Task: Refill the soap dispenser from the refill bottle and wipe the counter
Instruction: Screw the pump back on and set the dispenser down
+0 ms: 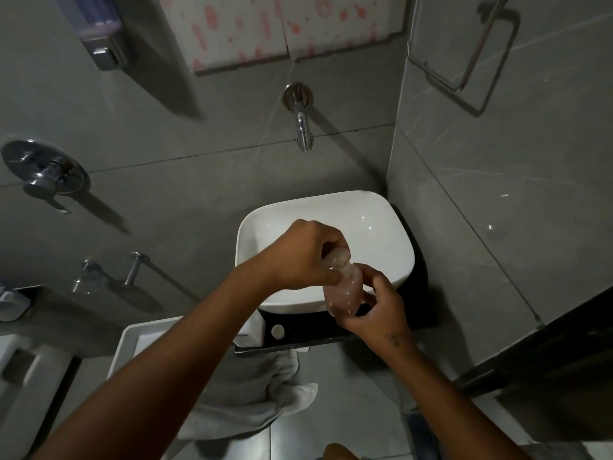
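A small clear bottle (343,290) with pinkish liquid is held over the front edge of the white sink (381,227). My right hand (378,307) grips the bottle's body from the right. My left hand (305,254) closes round the bottle's top, where a pale cap (338,255) shows between its fingers. A wall soap dispenser (99,31) with pink liquid hangs at the upper left. A white cloth (265,386) hangs below the black counter (298,330).
A chrome tap (303,127) sticks out of the wall above the sink. A mixer handle (46,175) is on the left wall, a towel rail (471,58) on the right. A small white round piece (278,331) lies on the counter. A white toilet tank (142,343) stands left.
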Demonstrator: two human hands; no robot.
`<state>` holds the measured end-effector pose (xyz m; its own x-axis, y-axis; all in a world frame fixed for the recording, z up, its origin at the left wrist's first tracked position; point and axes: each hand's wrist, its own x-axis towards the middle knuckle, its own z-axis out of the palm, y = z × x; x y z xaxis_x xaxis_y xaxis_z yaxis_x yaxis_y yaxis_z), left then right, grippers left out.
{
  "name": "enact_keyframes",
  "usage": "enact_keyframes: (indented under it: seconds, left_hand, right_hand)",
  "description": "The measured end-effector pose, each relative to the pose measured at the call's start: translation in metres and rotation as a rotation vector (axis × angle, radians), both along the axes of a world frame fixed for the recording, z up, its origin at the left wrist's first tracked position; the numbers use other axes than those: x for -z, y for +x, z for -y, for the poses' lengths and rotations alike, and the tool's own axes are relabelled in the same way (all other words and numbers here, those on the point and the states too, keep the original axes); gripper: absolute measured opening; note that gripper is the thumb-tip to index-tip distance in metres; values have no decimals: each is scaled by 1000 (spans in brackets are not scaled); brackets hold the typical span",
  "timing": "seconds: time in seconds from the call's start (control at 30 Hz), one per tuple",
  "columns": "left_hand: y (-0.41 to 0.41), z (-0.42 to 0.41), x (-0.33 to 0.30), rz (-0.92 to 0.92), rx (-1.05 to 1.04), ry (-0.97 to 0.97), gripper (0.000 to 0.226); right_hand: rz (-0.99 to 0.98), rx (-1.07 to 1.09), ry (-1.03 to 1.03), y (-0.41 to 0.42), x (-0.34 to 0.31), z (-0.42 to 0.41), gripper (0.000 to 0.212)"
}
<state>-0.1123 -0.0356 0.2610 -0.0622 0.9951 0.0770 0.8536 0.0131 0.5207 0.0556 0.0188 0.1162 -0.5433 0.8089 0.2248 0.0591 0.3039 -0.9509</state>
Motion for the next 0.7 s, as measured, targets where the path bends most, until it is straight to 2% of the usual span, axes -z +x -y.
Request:
enact_keyframes:
  seconds: [0.1,0.23,0.43,0.53,0.7]
  left_hand:
    - [-1,-3,10,87,3,-10,25]
    - [-1,1,19,380,32,-19,37]
    - [14,4,45,708,-121,166,35]
    - [16,7,51,865,-134,182,41]
    - [24,7,59,832,-242,201,33]
  right_hand:
    - [16,14,-11,4,-2,-1,75]
    - [21,23,-4,8,1,-3,74]
    - [12,1,-45,7,-2,-6,79]
    - [12,1,-54,8,-4,-8,79]
    - [30,-31,-88,9,-4,-7,79]
